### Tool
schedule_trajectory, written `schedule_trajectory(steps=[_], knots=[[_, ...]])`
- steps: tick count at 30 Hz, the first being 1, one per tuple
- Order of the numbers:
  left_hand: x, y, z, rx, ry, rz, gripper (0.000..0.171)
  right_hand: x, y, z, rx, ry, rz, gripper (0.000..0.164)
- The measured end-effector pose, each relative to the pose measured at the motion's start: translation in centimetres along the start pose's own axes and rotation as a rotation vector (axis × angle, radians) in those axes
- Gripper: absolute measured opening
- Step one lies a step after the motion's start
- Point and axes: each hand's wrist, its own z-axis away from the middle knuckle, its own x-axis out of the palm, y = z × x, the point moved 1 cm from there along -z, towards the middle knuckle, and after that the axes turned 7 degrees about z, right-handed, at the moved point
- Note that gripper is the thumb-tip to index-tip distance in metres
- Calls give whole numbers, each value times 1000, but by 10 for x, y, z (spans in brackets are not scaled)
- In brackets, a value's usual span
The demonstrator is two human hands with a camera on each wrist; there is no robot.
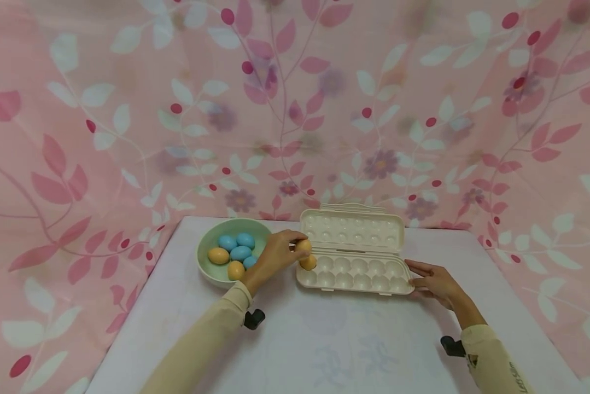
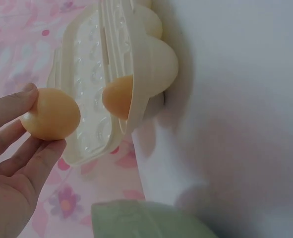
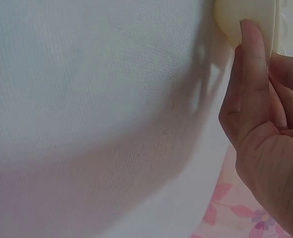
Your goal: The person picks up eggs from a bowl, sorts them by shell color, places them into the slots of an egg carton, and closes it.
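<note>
My left hand (image 1: 274,256) pinches an orange-yellow toy egg (image 2: 52,115) between thumb and fingertips, over the left end of a cream egg carton (image 1: 352,288). A second orange-yellow egg (image 2: 118,97) sits in a back-row cup at that end, just below the held one. The carton lies with its lid (image 1: 351,230) tipped back. At the carton's right end, my right hand (image 1: 438,284) grips the edge, thumb and fingers against the rim and outer wall (image 3: 248,12). Left of the carton, a pale green bowl (image 1: 216,230) holds several blue eggs (image 1: 240,253) and orange-yellow eggs (image 1: 218,255).
A white cloth (image 1: 324,339) covers the table. Behind and at the sides hangs a pink floral curtain (image 1: 285,109). The bowl stands close to my left forearm (image 1: 201,339). Small black camera mounts (image 1: 254,319) stick out at both wrists.
</note>
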Motion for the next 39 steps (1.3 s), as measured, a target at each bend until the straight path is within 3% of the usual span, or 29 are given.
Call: schedule_trajectory(steps=[15, 22, 29, 39], knots=[[41, -8, -19, -2, -36, -25, 31, 0, 3, 0, -2, 16, -65, 70], [57, -7, -25, 39, -59, -103, 35, 1, 3, 0, 6, 17, -53, 70], [67, -9, -29, 66, -78, -171, 27, 1, 4, -1, 28, 31, -51, 70], [74, -13, -29, 12, -127, -201, 16, 2, 3, -2, 15, 28, -51, 69]])
